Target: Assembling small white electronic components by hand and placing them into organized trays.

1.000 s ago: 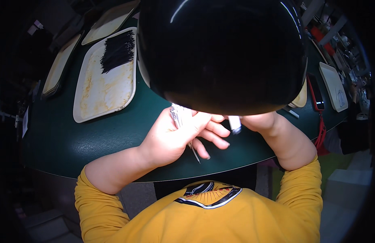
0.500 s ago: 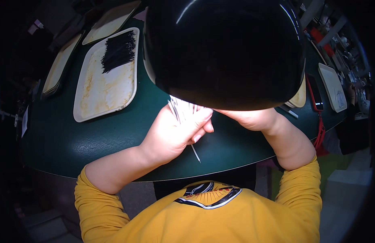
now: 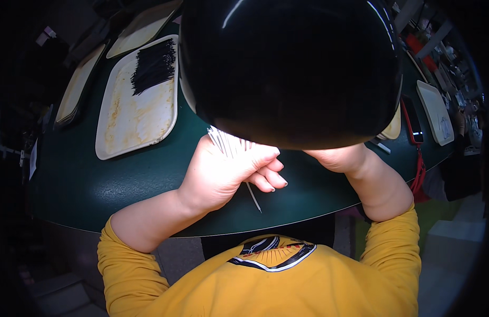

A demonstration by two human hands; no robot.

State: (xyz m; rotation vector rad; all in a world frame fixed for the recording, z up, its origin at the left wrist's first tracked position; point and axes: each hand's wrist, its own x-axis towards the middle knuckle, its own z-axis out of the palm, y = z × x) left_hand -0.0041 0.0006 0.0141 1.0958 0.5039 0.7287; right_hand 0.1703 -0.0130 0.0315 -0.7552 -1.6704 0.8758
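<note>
My left hand (image 3: 215,177) is closed around a bundle of thin white wires (image 3: 223,141) whose ends fan out above the thumb. One thin white wire (image 3: 254,198) sticks out below the fingers, over the green table (image 3: 144,185). A large glossy black dome (image 3: 292,74), like a lamp shade, hangs above both hands, and bright light falls from beneath it. Under its right edge is my right hand (image 3: 335,157); only the heel of the palm and the wrist show, while its fingers are hidden by the dome.
A stained cream tray (image 3: 133,124) at left carries a row of thin dark pieces (image 3: 154,66). More trays (image 3: 81,84) lie beyond it. At right are a phone in a red case (image 3: 412,121) with a red strap (image 3: 419,170), a tray (image 3: 435,111) and a short white stick (image 3: 382,148).
My left hand has shifted slightly left, its fingers a little looser, and the bundle moved with it. The right hand has drawn slightly right, away from the left. The dome looks slightly lower.
</note>
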